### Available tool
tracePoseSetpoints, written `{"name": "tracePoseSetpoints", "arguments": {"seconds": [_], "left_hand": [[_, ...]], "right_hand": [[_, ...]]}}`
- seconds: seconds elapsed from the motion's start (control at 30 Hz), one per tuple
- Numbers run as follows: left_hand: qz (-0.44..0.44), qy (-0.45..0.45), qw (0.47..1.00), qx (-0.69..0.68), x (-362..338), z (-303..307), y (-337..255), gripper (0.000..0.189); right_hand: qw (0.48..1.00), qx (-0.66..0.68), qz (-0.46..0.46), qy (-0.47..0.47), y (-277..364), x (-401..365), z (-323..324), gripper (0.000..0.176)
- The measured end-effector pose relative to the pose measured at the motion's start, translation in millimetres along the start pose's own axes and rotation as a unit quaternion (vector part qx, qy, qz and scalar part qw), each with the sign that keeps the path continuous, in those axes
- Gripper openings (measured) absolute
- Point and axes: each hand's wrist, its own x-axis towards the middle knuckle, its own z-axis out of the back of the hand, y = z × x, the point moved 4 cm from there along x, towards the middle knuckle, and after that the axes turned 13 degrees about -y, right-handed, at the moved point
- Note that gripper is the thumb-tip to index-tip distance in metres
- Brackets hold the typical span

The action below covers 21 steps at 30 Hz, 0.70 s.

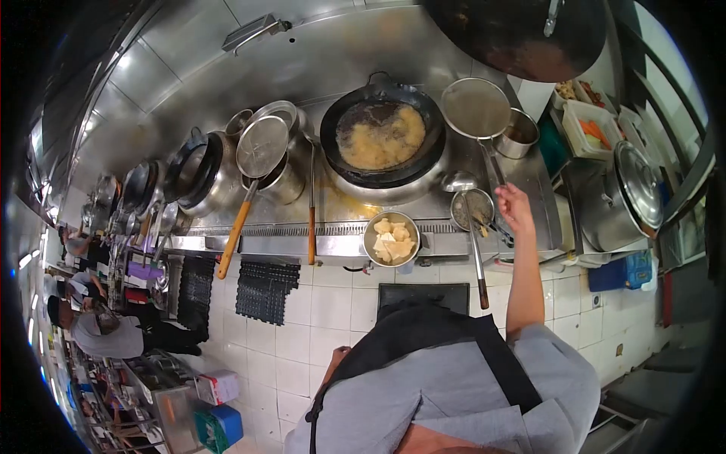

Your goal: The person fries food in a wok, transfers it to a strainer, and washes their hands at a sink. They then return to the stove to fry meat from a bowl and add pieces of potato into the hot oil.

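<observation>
My right hand (516, 209) is closed, its fingers curled beside the handle of a round mesh strainer (476, 108); what it grips, if anything, is too small to tell. My left hand (342, 352) hangs low by the apron, mostly hidden, its fingers unclear. A black wok (330, 125) sits on the stove with bubbling oil and pale golden food (386, 144). In front of it, a metal bowl (367, 240) holds pale chunks (395, 240). A ladle (460, 181) lies near a small pot (459, 219) with a long-handled utensil (479, 265) across it.
Two wooden-handled tools (234, 238) lean over the stove's front edge at left. A large lidded pot (609, 208) and a tub of orange pieces (594, 130) stand at right. A big dark wok (514, 30) hangs above. Other people (106, 333) are at far left.
</observation>
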Motion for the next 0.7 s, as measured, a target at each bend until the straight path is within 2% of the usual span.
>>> {"name": "tracePoseSetpoints", "arguments": {"seconds": [0.07,0.1,0.17,0.27,0.33,0.37,0.4,0.43,0.47,0.5,0.53,0.6,0.67,0.7], "left_hand": [[-0.006,0.003,0.999,0.043,-4,12,11,0.024],[-0.010,0.006,0.998,0.054,-4,15,18,0.024],[-0.032,0.015,0.997,0.069,5,21,22,0.024],[-0.101,0.026,0.991,0.083,25,36,20,0.025],[-0.222,0.025,0.968,0.116,39,52,3,0.026],[-0.302,0.019,0.943,0.138,47,60,-11,0.027],[-0.307,0.024,0.945,0.108,54,68,-29,0.027],[-0.021,-0.008,0.996,-0.084,59,74,-38,0.026],[0.057,-0.002,0.984,-0.168,66,74,-45,0.021],[0.136,-0.007,0.958,-0.251,73,74,-51,0.018],[0.152,-0.002,0.935,-0.320,83,71,-52,0.017],[0.207,-0.015,0.938,-0.278,82,80,-70,0.017],[0.207,0.016,0.938,-0.279,85,80,-59,0.017],[-0.027,0.054,0.983,-0.171,82,87,-66,0.015]], "right_hand": [[0.988,-0.112,0.090,0.058,8,-21,-28,0.010],[0.978,-0.174,0.110,0.040,17,-20,-46,0.024],[0.947,-0.258,0.188,0.044,40,-14,-88,0.040],[0.815,-0.442,0.374,0.032,45,39,-133,0.046],[0.696,-0.523,0.491,0.025,46,47,-161,0.044],[0.733,-0.544,0.408,0.011,54,23,-177,0.040],[0.723,-0.568,0.392,0.024,57,7,-182,0.040],[0.713,-0.593,0.373,0.037,57,-6,-185,0.040],[0.700,-0.619,0.352,0.051,58,-21,-187,0.040],[0.716,-0.609,0.338,0.042,64,-43,-187,0.040],[0.732,-0.600,0.322,0.034,71,-68,-186,0.040],[0.745,-0.588,0.314,0.029,81,-95,-183,0.040],[0.744,-0.581,0.327,0.033,90,-112,-175,0.040],[0.782,-0.563,0.268,0.011,96,-125,-179,0.041]]}}
